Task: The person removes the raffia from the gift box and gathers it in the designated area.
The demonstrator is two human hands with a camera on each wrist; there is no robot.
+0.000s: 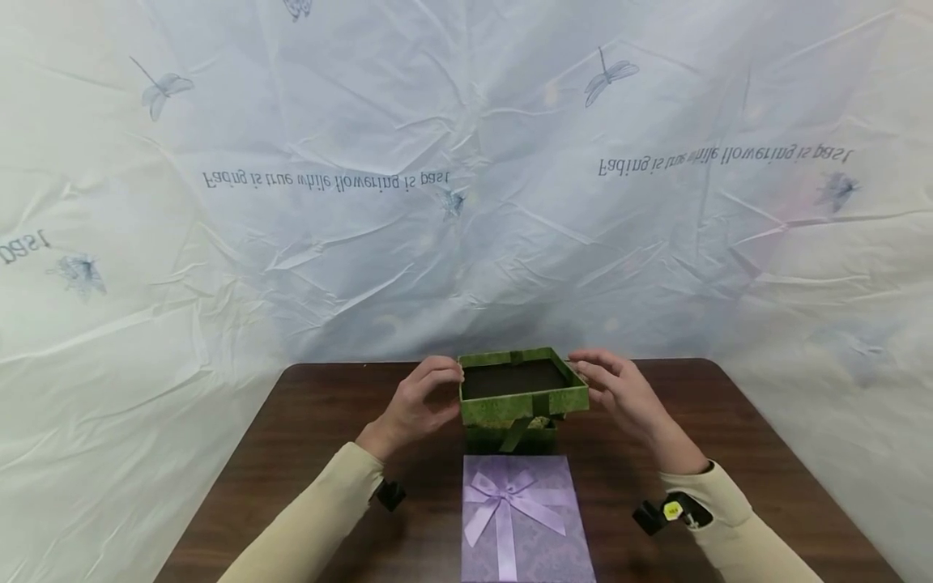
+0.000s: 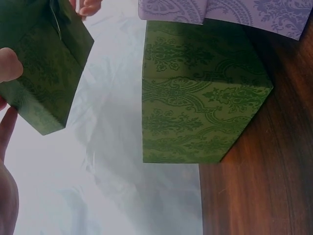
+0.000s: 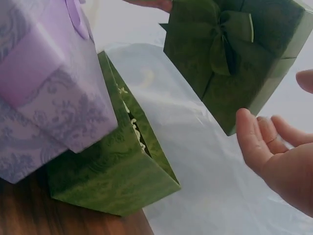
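Observation:
A green patterned box lid [image 1: 521,402] is held in the air, its dark hollow side facing up and its green ribbon bow [image 3: 227,36] underneath. My left hand [image 1: 425,397] grips the lid's left edge, with the thumb showing against its side in the left wrist view. On the other side, my right hand [image 1: 628,397] has its fingers loosely bent at the lid's right edge. A fingertip meets the lid's corner in the right wrist view, while the thumb stands apart. Below the lid stands the green box base [image 2: 205,112], open at the top, with pale decoration [image 3: 134,125] partly visible inside.
A lilac patterned box [image 1: 528,526] with a ribbon bow stands on the brown wooden table [image 1: 328,518], nearer to me than the green base. White printed sheeting [image 1: 466,243] hangs behind the table and along both sides.

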